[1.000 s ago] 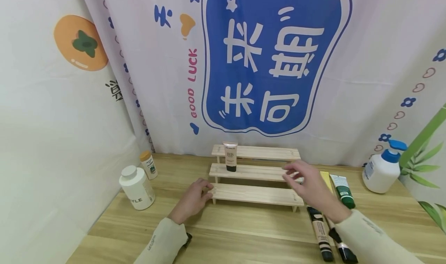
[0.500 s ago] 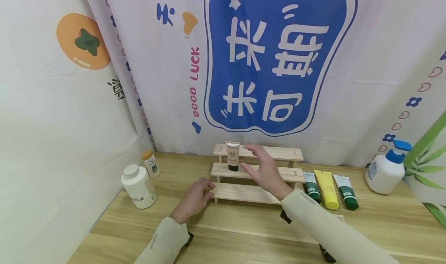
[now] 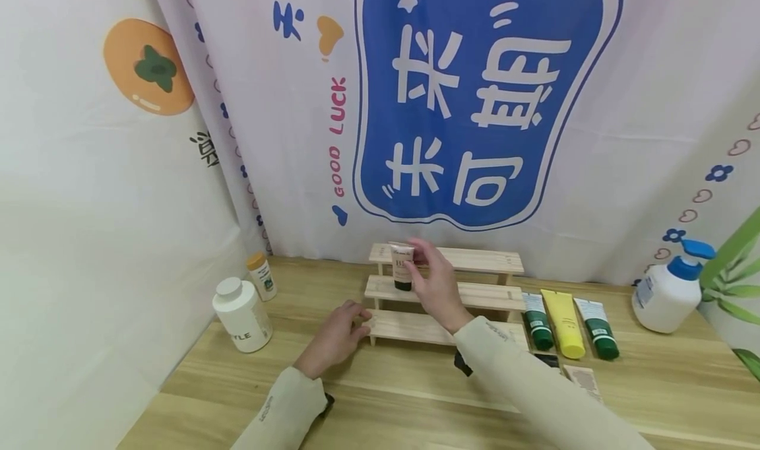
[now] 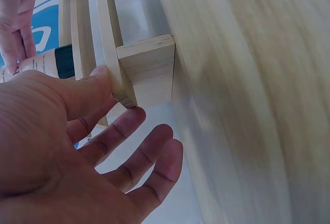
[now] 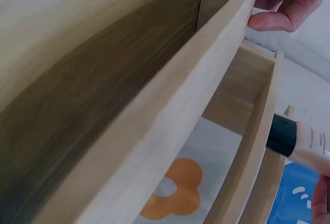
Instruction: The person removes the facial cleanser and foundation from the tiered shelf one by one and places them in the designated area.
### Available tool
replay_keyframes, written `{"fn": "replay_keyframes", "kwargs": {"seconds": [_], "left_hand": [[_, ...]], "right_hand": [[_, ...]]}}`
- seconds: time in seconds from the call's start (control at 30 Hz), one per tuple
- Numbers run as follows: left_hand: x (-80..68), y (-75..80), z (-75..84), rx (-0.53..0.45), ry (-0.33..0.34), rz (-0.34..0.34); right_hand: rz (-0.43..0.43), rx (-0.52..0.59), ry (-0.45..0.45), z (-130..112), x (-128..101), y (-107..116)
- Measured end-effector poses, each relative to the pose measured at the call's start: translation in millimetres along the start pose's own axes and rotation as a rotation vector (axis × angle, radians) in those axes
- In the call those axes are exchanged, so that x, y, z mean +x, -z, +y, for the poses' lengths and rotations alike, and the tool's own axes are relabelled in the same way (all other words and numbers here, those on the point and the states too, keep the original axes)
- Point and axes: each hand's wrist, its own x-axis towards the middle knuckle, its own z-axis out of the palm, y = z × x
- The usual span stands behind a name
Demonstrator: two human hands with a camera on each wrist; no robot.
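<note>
A three-step wooden display shelf (image 3: 483, 294) stands against the cloth backdrop. Upright on its middle step, near the left end, is a BB cream tube (image 3: 402, 264) with a dark cap at the bottom. My right hand (image 3: 439, 288) holds that tube by its upper part, thumb at the front and fingers behind. In the right wrist view the tube's cap (image 5: 282, 135) is at the step's edge. My left hand (image 3: 334, 339) pinches the left end of the lowest step; the left wrist view shows its thumb and index finger on the board (image 4: 114, 53), the other fingers loosely bent.
Right of the shelf lie two green-and-white tubes (image 3: 597, 329) and a yellow tube (image 3: 564, 323). A pump bottle (image 3: 665, 298) stands beyond. At left are a white bottle (image 3: 242, 318) and a small orange-capped bottle (image 3: 262, 278). More cosmetics lie partly behind the right sleeve (image 3: 522, 371).
My right hand has moved left from the shelf's right end to the BB cream tube and taken hold of it. The left hand stays at the lowest step's end.
</note>
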Motion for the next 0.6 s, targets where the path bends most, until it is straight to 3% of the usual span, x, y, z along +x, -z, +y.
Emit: {"fn": "replay_keyframes", "kwargs": {"seconds": [0.3,0.6], "left_hand": [[-0.9,0.4,1.9,-0.020,-0.002,-0.004],[-0.7,-0.8,1.6,-0.017,0.000,0.000]], "right_hand": [[0.017,-0.044,0.039,6.9,-2.3,28.6],[0.051,-0.099,0.046,12.6,-2.7,81.7]]}}
